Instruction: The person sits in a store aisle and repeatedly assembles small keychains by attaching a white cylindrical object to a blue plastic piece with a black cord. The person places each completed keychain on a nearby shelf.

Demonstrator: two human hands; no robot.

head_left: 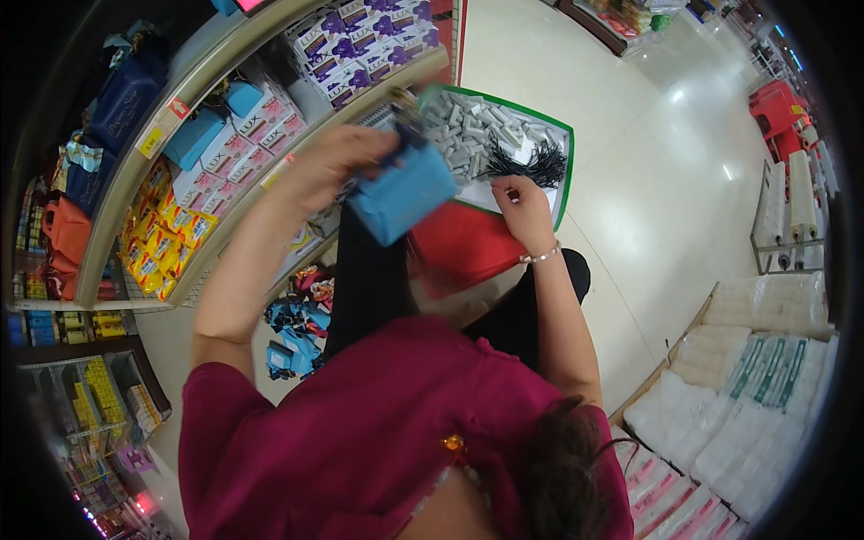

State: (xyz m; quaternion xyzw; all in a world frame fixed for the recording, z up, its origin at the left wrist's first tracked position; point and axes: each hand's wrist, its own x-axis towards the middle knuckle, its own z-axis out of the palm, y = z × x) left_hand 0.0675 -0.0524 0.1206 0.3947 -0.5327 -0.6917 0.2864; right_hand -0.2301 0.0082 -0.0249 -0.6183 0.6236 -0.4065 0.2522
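Nearest, the lower middle of the frame is filled by a soft, matte magenta shirt (pixel 342 441), gathered in small folds, with a glossy amber bead (pixel 454 443) at the neck. Beyond it stretch smooth black trousers (pixel 371 279), the knees apart, and between them lies a flat, red panel (pixel 463 247), blurred. The blue bag (pixel 405 196) hangs just above centre, boxy and softly creased, with a dark, blurred top. The left hand (pixel 337 164) grasps it by that top, palm down, its forearm rising from the left of centre and slanting inward. The right hand (pixel 524 205), right of centre, has fingers bent and thumb drawn in at the near edge of the tray (pixel 569 162); whether it pinches anything I cannot tell. A beaded bracelet (pixel 541 256) circles that wrist. The tray, white inside with a green rim, carries a heap of small, hard-edged grey pieces (pixel 481 126) and a tangle of thin black strands (pixel 533 164). At left, crinkled yellow packets (pixel 171 232) and stacked, sharp-cornered pink-and-white cartons (pixel 256 130) sit on shelving. Farther off, purple-and-white cartons (pixel 351 49) stand at upper centre, and glossy pale floor (pixel 666 153) spreads at upper right.
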